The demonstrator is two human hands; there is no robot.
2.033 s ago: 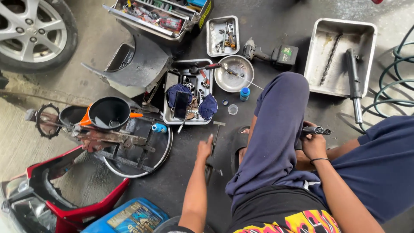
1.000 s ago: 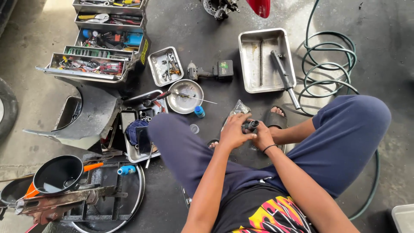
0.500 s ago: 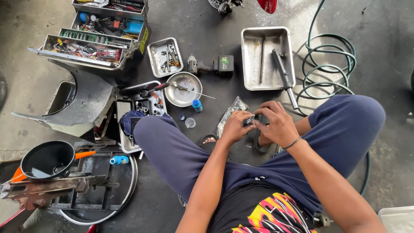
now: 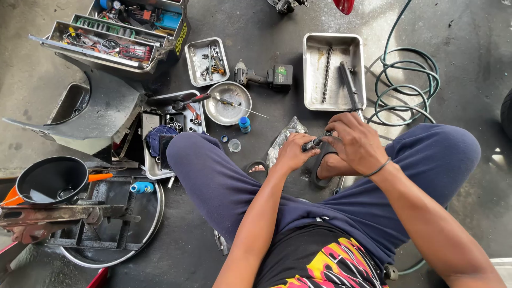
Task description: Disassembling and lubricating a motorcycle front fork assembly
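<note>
Near the middle of the frame, the left hand [image 4: 292, 152] and the right hand [image 4: 356, 145] meet over the person's blue trouser legs. Both sets of fingers curl tight around a small dark metal part [image 4: 313, 143], maybe a short rod; it is hard to see. Just left of it lies a crinkly clear plastic bag [image 4: 285, 138]. Farther up sit a round shiny bowl [image 4: 228, 103] and a black drill [image 4: 264, 76]. A square steel tray [image 4: 333, 72] is at the upper middle. A green hose [image 4: 408, 88] coils at the upper right.
</note>
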